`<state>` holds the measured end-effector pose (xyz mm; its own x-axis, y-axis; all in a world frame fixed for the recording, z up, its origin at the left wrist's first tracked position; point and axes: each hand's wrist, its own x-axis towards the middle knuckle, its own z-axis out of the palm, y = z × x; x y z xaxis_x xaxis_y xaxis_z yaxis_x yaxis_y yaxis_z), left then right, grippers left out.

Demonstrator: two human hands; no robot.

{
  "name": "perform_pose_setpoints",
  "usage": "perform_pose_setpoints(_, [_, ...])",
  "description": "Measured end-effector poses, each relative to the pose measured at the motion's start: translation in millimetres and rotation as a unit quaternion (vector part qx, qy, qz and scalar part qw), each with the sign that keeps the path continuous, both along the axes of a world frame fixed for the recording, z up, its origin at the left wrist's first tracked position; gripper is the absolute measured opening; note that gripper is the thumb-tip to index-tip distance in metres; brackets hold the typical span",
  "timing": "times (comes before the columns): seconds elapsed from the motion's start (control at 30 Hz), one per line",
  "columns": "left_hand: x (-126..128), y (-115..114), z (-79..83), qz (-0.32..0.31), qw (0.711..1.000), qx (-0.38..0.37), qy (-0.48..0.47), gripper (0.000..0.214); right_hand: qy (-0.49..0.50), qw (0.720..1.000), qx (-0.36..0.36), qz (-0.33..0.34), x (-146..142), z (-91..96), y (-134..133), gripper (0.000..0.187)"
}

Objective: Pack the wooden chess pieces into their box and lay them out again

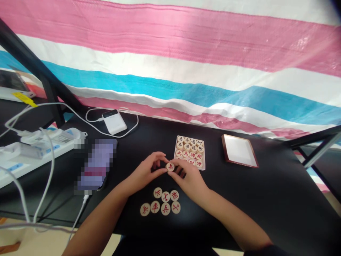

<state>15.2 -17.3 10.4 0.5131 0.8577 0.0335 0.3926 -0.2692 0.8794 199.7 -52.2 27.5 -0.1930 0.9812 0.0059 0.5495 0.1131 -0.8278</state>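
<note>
A round wooden xiangqi piece (pixel 169 166) with a red character is pinched between my left hand (pixel 145 171) and my right hand (pixel 189 179), above the black table (pixel 269 202). Its lower face is hidden. Just below my hands lies a loose group of several matching pieces (pixel 165 197), face up. Behind my right fingers, a pale tray (pixel 204 168) holds rows of several similar pieces, some hidden by that hand.
To the right stands a shallow white tray with a dark red rim (pixel 239 150). At the left lie a pixelated phone (pixel 97 165), a white power strip (pixel 39 151) and a white power bank (pixel 114 122), with cables. A striped tarp (pixel 170 71) hangs behind the table.
</note>
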Motion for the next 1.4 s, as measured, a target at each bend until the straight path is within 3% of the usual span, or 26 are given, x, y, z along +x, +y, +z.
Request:
perform_pose_setpoints(0.23, [-6,4,-0.4,0.000,0.999,0.020,0.039,0.028,-0.126,0.979,0.098,-0.124,16,-9.7,23,0.024])
perform_pose_setpoints(0.37, [-12,5,4.3,-0.112,0.991,0.028,0.072,0.020,-0.170,0.972,0.097,-0.127,21,-15.6,29,0.026])
perform_pose_setpoints(0.47, [-18,4,8.0,-0.197,0.976,0.021,0.091,0.028,-0.176,0.971,0.102,-0.122,21,-17.6,28,0.025])
perform_pose_setpoints(0.6, [-22,2,10.0,-0.243,0.963,0.013,0.112,0.039,-0.172,0.971,0.112,-0.120,21,-19.2,27,0.023])
perform_pose_setpoints(0.7, [-23,1,9.5,-0.252,0.961,0.016,0.113,0.030,-0.170,0.971,0.114,-0.124,20,-18.5,27,0.023])
perform_pose_setpoints(0.9, [-19,1,10.2,-0.245,0.966,0.014,0.079,0.012,-0.102,0.983,0.111,-0.107,16,-7.1,21,0.022])
perform_pose_setpoints(1.1, [-10,3,5.6,-0.177,0.980,0.007,0.085,0.010,-0.049,0.997,0.060,-0.022,7,4.3,8,0.015])
perform_pose_setpoints(1.23, [-4,3,0.8,-0.128,0.988,-0.003,0.091,0.015,-0.067,0.995,0.045,0.053,1,-0.2,1,0.013])
perform_pose_setpoints(1.4, [1,3,-2.9,-0.079,0.994,-0.026,0.066,0.023,-0.094,0.990,0.041,0.098,-6,-14.6,-7,0.022])
